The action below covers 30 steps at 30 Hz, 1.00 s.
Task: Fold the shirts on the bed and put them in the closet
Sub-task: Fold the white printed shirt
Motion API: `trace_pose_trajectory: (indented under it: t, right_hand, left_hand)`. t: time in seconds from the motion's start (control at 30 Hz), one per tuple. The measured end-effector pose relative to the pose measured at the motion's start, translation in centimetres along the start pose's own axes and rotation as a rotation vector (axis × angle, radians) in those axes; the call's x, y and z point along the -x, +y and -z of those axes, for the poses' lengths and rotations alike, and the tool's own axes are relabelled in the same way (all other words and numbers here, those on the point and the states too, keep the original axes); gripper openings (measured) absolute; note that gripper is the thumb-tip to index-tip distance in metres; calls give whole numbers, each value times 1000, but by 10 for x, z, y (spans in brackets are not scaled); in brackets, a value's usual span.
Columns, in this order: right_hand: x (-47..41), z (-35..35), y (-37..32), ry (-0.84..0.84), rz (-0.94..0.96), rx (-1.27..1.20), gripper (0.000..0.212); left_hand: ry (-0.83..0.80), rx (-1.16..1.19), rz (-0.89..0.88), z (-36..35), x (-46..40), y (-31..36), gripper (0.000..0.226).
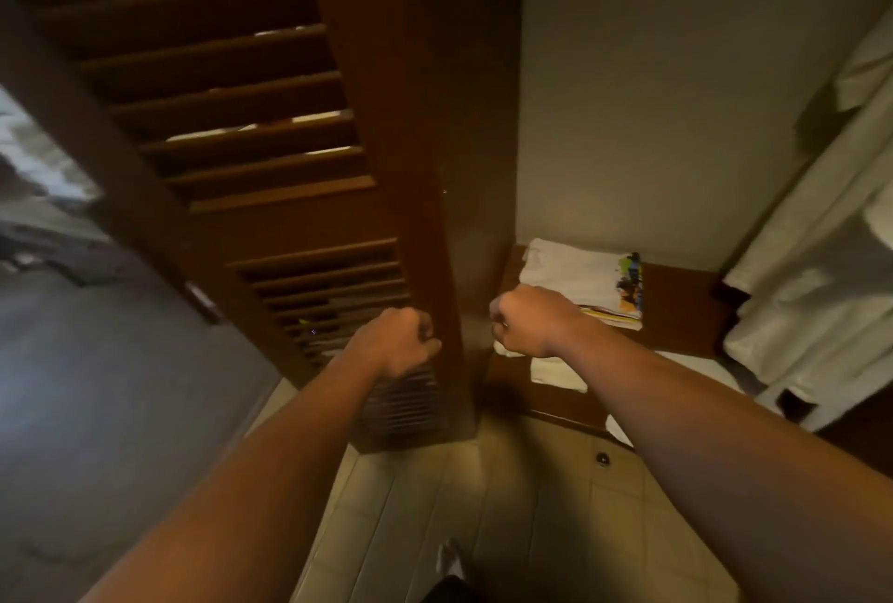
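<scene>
The left hand (401, 341) grip is clenched on the louvred closet door (270, 157) edge, seemingly to swing it, while the right hand (529, 319) is curled, its hold unclear, at 7 o'clock of the folded shirts (580, 281) stacked on the closet shelf (676, 307).

Single view, head-mounted, wide-angle; no second view to overlap. It looks forward and steeply down from my head along both my forearms. My left hand (403, 341) and right hand (529, 319) sit near frame centre, close to the lens. Straight ahead: the louvered closet door (270, 138), edge-on and very near. Right of it, the closet shelf (676, 307) interior. Tiled floor (435, 506) fills the bottom edge. Straight lines bow outward toward the corners.
</scene>
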State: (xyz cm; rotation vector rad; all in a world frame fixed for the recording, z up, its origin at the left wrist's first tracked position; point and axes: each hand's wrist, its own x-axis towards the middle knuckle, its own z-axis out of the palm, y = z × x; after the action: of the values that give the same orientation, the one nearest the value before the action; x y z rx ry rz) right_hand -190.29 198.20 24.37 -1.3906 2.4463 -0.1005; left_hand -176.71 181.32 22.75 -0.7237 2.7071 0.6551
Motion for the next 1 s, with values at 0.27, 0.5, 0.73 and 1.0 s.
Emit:
trace_pose_trajectory:
  t: [0.27, 0.5, 0.73, 1.0]
  right_hand:
    - [-65, -27, -116, -155, 235, 17, 19]
    - [-152, -55, -251, -272, 414, 66, 22]
    - [-230, -81, -385, -312, 541, 125, 23]
    - [-304, -106, -509, -370, 668, 173, 26]
  left_hand:
    - [92, 139, 199, 5, 66, -127, 14]
    - [152, 151, 401, 16, 98, -271, 31]
    - [194, 249, 637, 41, 143, -401, 20]
    - [185, 433, 779, 56, 182, -509, 26]
